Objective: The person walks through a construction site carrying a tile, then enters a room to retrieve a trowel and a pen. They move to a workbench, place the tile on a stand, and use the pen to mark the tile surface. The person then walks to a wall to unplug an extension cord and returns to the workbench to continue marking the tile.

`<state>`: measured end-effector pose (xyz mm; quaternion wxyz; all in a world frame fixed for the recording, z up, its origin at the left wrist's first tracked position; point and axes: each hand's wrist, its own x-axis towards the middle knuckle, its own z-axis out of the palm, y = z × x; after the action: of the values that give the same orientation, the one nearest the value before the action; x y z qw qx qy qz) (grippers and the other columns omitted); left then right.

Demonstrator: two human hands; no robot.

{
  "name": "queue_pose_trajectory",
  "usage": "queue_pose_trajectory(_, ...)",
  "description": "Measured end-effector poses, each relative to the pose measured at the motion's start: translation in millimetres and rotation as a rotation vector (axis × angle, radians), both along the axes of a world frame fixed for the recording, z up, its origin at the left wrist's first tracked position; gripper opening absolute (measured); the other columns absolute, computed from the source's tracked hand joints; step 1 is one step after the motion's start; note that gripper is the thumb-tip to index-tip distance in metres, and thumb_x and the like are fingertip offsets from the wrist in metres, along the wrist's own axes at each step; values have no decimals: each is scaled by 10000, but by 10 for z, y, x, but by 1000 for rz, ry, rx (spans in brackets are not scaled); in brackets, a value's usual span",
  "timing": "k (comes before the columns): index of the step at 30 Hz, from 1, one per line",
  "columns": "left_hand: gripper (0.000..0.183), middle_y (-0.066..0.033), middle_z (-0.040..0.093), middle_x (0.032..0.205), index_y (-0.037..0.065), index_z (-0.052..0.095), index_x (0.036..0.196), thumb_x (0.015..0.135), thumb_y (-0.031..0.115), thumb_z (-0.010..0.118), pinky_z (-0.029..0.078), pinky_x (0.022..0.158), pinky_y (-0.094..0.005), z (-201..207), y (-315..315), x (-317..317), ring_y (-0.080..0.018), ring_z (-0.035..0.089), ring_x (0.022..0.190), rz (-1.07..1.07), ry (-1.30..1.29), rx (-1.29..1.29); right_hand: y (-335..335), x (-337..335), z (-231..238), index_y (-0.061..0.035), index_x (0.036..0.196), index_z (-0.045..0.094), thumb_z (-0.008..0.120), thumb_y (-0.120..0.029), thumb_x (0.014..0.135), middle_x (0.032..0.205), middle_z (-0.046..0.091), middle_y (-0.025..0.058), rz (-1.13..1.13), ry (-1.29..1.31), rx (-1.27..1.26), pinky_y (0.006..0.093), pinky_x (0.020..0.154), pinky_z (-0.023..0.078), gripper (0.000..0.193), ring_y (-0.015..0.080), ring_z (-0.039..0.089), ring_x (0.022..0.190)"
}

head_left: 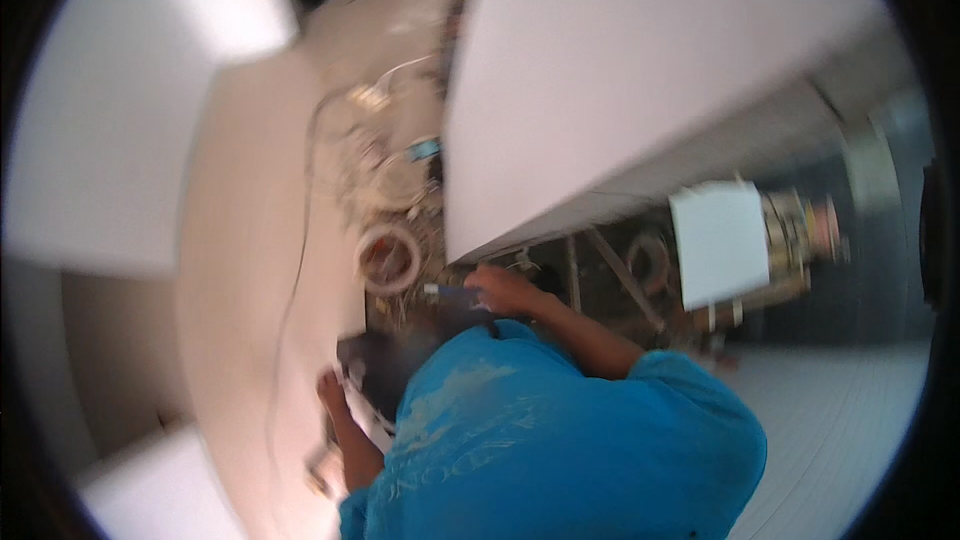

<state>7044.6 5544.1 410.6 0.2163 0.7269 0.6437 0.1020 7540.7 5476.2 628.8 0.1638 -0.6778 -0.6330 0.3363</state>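
Observation:
My right hand point(500, 290) is in the middle, below the corner of a white wall panel point(620, 70). Its fingers look closed on the end of a slim blue thing with a pale tip point(455, 291); blur hides its kind. Lower and to the left, my left hand point(332, 390) hangs beside my dark trousers point(375, 365). Its fingers are smeared, so I cannot tell whether it holds anything. A round pale bucket or ring with something reddish inside point(389, 259) stands on the floor just ahead of my right hand.
Ahead lie scattered debris, a round pale lid-like thing point(400, 183), a small blue item point(424, 149) and a dark cable point(305, 230) along the floor. At right, a white board point(720, 245) rests on stacked boxes or wood point(790, 230). A pale wall point(90, 120) rises at left.

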Motion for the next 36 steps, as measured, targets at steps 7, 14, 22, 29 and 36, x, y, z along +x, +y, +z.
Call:
queue_pose_trajectory(7, 202, -84, 608, 794, 102, 551, 975, 835, 245, 523, 444, 490, -372, -256, 926, 96, -243, 574, 617, 274, -411, -812, -1688, 230, -149, -87, 999, 613, 586, -114, 680, 978, 625, 153, -677, -128, -340, 415, 792, 459, 321, 335, 577, 941)
queue_pose_trajectory(14, 274, -73, 615, 837, 105, 518, 1081, 860, 266, 514, 464, 526, -368, 428, 1959, 438, -247, 592, 647, 148, -413, -824, -2604, 34, 825, -61, 1099, 583, 603, -163, 787, 1002, 627, 139, -1903, -286, 507, 353, 810, 457, 329, 265, 597, 945)
queue_pose_trajectory(22, 320, -99, 605, 965, 104, 503, 1139, 879, 288, 521, 464, 702, -455, 748, 2294, 1073, -267, 591, 816, -12, -280, -740, -3580, 1145, 686, -81, 1000, 629, 619, -155, 803, 837, 590, 129, -1901, -768, 84, 396, 730, 463, 210, 293, 593, 824)
queue_pose_trajectory(29, 342, -120, 607, 1031, 96, 499, 1150, 868, 286, 535, 475, 720, -443, 864, 1964, 1457, -269, 602, 857, -231, -154, -813, -4029, 1510, 569, -97, 921, 648, 642, -178, 795, 862, 639, 100, -2020, -618, 413, 371, 748, 460, 150, 255, 609, 837)
queue_pose_trajectory(36, 352, -130, 599, 1082, 113, 480, 1187, 874, 265, 526, 472, 648, -421, 711, 1861, 1189, -287, 616, 855, -173, -76, -897, -4147, 1720, 218, -96, 906, 668, 710, -208, 748, 861, 650, 45, -2283, -210, 677, 318, 748, 448, 198, 170, 594, 812)
